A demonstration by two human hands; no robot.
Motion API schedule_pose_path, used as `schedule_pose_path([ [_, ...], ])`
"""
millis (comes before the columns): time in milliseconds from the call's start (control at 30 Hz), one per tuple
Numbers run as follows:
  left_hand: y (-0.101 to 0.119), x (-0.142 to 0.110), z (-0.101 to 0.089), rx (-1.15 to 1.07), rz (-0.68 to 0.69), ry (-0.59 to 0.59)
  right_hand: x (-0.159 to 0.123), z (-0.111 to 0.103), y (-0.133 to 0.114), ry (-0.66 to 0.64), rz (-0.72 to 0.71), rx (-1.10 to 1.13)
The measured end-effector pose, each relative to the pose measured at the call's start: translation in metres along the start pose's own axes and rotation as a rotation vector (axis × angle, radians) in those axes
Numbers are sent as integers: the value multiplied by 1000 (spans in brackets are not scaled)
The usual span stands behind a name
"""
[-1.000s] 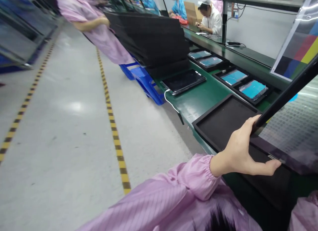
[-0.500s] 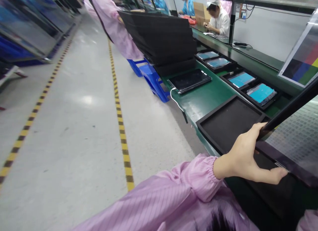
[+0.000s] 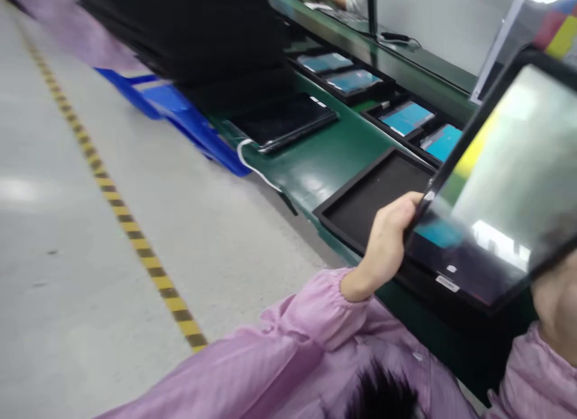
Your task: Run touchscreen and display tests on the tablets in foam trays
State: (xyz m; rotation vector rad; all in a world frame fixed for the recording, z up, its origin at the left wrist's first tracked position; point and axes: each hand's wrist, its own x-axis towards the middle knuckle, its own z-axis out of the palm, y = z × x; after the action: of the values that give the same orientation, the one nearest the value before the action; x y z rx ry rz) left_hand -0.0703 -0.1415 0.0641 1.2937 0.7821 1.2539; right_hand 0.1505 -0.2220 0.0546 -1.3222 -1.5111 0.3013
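Observation:
A tablet (image 3: pixel 478 232) with a black frame is raised at the right, tilted, its glossy screen reflecting light and colours. My left hand (image 3: pixel 387 244) is closed on its left edge, the fingers partly hidden behind it. At the lower right corner my right hand (image 3: pixel 559 299) grips the tablet too, blurred and cut off by the picture edge. Under and left of the tablet lies a black foam tray (image 3: pixel 360 196) on the green bench (image 3: pixel 311 178).
Another dark tablet (image 3: pixel 283 121) lies on the bench beside a white cable (image 3: pixel 252 166). Behind are black trays (image 3: pixel 351 97) with blue-filmed devices. A black stack or panel (image 3: pixel 193 34) rises beyond, near a blue stool (image 3: pixel 171 106) and a person's pink sleeve (image 3: pixel 85 28).
The tablet has been lifted and turned, its screen now facing me more. My left hand has closed on its edge, and my right hand has come into view. The camera view has shifted.

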Motion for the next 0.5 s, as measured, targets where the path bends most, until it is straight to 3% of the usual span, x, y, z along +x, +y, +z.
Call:
schedule_pose_path([
  [100,-11,-2,-3,24,-212,91,-18,-4,-7,-154,193,194],
  [167,-23,-6,-4,86,-253,102,-28,0,-8,-209,359,399],
  [233,-34,-10,-5,136,-258,95,-36,7,-6,-186,477,546],
  [400,-47,-14,-8,197,-233,76,-43,18,3,-63,552,477],
  [500,-47,-13,-8,258,-233,84,-43,19,8,-63,571,563],
])
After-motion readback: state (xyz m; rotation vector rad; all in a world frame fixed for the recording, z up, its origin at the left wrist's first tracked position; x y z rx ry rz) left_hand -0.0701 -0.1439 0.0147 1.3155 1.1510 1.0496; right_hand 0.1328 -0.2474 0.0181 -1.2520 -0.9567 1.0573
